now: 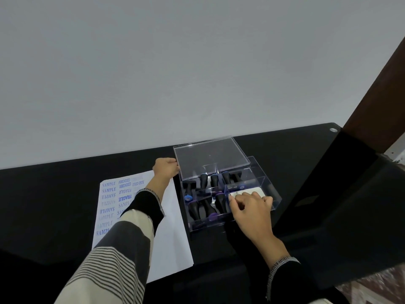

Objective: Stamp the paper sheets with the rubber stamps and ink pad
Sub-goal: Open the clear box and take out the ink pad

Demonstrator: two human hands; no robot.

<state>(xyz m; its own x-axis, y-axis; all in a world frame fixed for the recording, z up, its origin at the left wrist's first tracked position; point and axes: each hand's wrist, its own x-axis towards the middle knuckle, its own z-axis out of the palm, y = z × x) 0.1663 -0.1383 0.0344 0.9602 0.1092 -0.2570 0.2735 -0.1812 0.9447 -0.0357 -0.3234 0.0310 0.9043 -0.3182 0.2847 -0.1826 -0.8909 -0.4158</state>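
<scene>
Holding lid [211, 160] edge, left hand [166, 169]; right hand [249, 208] grip pinches white pad [248, 191] in box [269, 191] compartment beside stamps [210, 194].

Right hand [252, 208] covers most of the white ink pad [247, 191]; stamp faces unreadable

Clear glossy plastic box [258, 183]
</scene>
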